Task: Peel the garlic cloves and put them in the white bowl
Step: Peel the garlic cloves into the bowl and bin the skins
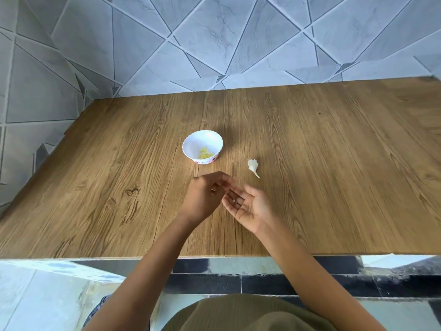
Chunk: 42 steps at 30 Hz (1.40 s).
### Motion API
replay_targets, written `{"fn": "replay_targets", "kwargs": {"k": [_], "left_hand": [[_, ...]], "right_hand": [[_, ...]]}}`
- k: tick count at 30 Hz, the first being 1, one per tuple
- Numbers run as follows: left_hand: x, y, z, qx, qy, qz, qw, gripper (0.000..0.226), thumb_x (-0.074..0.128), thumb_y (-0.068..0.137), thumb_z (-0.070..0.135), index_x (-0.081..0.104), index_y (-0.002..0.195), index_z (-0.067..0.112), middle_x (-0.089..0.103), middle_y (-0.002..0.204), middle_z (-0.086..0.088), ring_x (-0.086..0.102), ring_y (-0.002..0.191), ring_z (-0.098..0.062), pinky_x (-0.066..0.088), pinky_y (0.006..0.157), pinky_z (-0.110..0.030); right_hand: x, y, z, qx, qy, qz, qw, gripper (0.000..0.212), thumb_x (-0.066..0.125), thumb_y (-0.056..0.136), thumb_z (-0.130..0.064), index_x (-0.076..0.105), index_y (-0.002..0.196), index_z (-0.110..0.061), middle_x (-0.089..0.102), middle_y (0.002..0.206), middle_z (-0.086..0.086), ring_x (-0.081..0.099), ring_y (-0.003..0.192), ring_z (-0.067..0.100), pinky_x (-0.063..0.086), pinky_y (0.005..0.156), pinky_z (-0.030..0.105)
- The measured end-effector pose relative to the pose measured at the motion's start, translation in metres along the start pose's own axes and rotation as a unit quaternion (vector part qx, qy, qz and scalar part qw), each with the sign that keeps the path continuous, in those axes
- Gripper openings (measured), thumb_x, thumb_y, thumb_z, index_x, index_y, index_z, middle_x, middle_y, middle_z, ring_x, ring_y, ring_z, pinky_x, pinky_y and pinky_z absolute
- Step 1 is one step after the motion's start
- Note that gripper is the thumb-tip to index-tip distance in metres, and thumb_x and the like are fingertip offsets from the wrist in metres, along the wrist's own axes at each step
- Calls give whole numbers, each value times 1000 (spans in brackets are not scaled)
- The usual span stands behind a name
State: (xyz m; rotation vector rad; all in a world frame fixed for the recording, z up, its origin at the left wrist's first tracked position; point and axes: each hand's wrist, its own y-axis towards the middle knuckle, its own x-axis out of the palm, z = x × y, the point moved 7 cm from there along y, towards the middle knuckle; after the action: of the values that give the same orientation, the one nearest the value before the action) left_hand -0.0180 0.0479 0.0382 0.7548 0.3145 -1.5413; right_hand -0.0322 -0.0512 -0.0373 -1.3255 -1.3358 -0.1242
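Garlic cloves (206,153) first, since they are the job: several peeled yellowish ones lie in the bowl bottom. Now biggest to smallest.

Wooden table (334,163) carries everything, with the work kept near its front middle, probably so both arms reach without stretching.

Right hand (248,206) is palm up just above the table, fingers straight and loosely spread, gripping nothing. It looks like a tray for scraps.

Left hand (202,199) is back up, fingers curled, their tips touching or almost touching the right fingers. It seems to be picking at that palm (whether it actually pinches anything I cannot tell, the tips are blurred).

White bowl (198,140) stands upright just beyond the left hand, close enough for a short drop.

Garlic piece (253,167), papery white with a thin stem tail, lies on the table right of the bowl and apart from it, near the right hand. Can't tell if cloves remain inside.

White speck (234,201) rests on the right fingers, likely skin.

Judgement: mostly done, hands being cleaned.
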Motion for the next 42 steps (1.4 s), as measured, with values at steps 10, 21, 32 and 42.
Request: {"fn": "replay_targets", "kwargs": {"k": [10, 21, 32, 42], "left_hand": [[-3, -2, -10, -54, -63, -29, 996, 41, 43, 78, -17, 69, 93, 11, 72, 90, 1, 69, 78, -7, 55, 75, -22], [-6, -9, -14, -13, 43, -13, 999, 46, 42, 73, -18, 67, 102, 7, 69, 99, -1, 65, 76, -1, 45, 68, -6], [-36, -23, -33, -103, -57, 52, 992, 35, 52, 81, -10, 68, 95, 19, 67, 91, 9, 65, 81, -6, 50, 74, -17], [-117, -147, -86, -288, -50, 279, 915, 28, 61, 83, -5, 68, 94, 20, 71, 94, 8, 68, 84, -9, 55, 79, -25]], "right_hand": [[3, 0, 4, 0, -1, -3, 1000, 39, 36, 101, -24, 61, 96, 5, 66, 86, 19, 63, 83, 26, 50, 85, 35], [5, -2, 12, 0, -20, -9, 1000, 39, 36, 101, -26, 60, 104, 5, 66, 97, 19, 63, 87, 27, 48, 90, 35], [6, -6, 8, -21, -43, -4, 999, 38, 36, 101, -25, 62, 103, 2, 66, 101, 18, 62, 97, 26, 47, 91, 34], [57, 19, 105, 139, -206, -75, 966, 37, 35, 101, -24, 62, 102, 2, 68, 93, 15, 63, 89, 24, 54, 77, 29]]}}
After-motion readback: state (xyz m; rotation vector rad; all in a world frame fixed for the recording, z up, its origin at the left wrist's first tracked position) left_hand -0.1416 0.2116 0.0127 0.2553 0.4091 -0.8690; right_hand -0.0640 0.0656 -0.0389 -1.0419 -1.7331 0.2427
